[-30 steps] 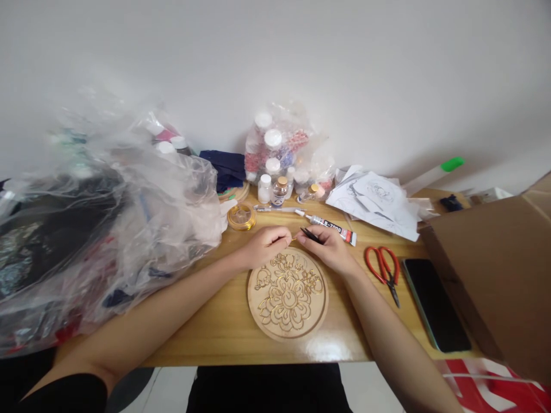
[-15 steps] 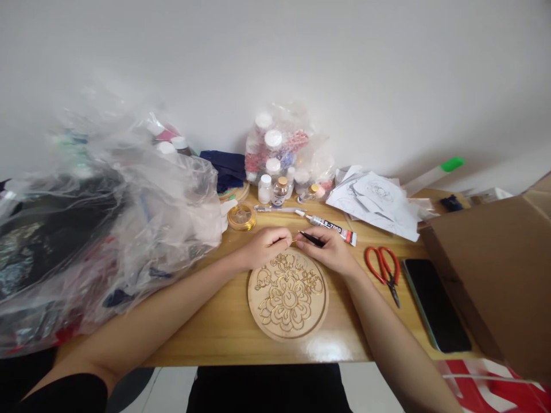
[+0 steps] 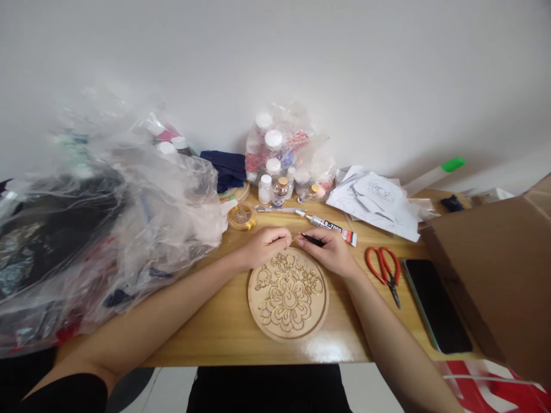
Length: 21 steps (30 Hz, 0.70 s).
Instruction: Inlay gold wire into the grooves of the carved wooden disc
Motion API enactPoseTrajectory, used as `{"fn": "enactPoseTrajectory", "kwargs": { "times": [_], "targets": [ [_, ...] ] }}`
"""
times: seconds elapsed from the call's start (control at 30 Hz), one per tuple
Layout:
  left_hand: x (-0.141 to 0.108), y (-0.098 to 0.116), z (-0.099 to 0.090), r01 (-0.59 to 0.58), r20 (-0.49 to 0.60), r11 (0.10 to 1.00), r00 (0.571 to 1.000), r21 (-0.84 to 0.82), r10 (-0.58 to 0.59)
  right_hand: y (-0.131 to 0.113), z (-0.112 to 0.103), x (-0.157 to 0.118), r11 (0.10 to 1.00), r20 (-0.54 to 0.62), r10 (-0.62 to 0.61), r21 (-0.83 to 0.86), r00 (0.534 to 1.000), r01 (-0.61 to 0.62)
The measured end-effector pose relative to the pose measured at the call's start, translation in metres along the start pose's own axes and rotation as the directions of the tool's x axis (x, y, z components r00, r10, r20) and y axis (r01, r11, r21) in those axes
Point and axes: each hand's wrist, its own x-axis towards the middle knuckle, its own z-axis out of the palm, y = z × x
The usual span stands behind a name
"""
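Observation:
A round wooden plate [image 3: 317,321] lies on the table in front of me, with a flower pattern outlined in gold wire on its face. Above its far rim, my left hand [image 3: 270,245] is closed, thumb and finger pinching a short thin gold wire [image 3: 294,239]. My right hand [image 3: 329,250] is closed around black tweezers [image 3: 312,239], whose tips point left toward that wire. Only a small gap separates the two hands. Whether the tweezer tips touch the wire is too small to tell.
Behind my hands are a spool of gold wire [image 3: 241,217], a glue tube [image 3: 331,226] and several small bottles [image 3: 265,189]. Red-handled pliers [image 3: 383,267], a phone [image 3: 437,305] and a cardboard box [image 3: 486,269] sit to the right. Plastic bags [image 3: 163,201] crowd the left; paper drawings [image 3: 374,198] lie behind.
The tweezers in my right hand have tilted or shifted very slightly. My left hand, the plate and everything around them stay where they were.

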Motion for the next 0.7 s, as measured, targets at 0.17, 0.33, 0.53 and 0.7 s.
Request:
{"fn": "enactPoseTrajectory", "kwargs": {
  "times": [0.17,0.33,0.53,0.7],
  "targets": [
    [0.0,0.002,-0.001,0.009,-0.001,0.998,1.0,-0.054,-0.009,-0.002,0.002,0.0,1.0,-0.023,-0.023,-0.004,0.999,0.022],
    [0.001,0.0,-0.002,0.027,-0.007,0.995,1.0,-0.1,-0.028,-0.004,0.005,0.0,0.997,-0.052,-0.058,-0.05,0.997,0.056],
    [0.002,-0.003,-0.002,0.036,-0.014,0.991,0.999,-0.13,-0.038,-0.001,0.009,-0.001,0.992,-0.103,-0.091,-0.102,0.991,0.081],
    [0.002,-0.004,-0.002,0.042,-0.018,0.99,0.999,-0.136,-0.045,0.001,0.013,-0.003,0.989,-0.129,-0.091,-0.127,0.988,0.074]
  ]
}}
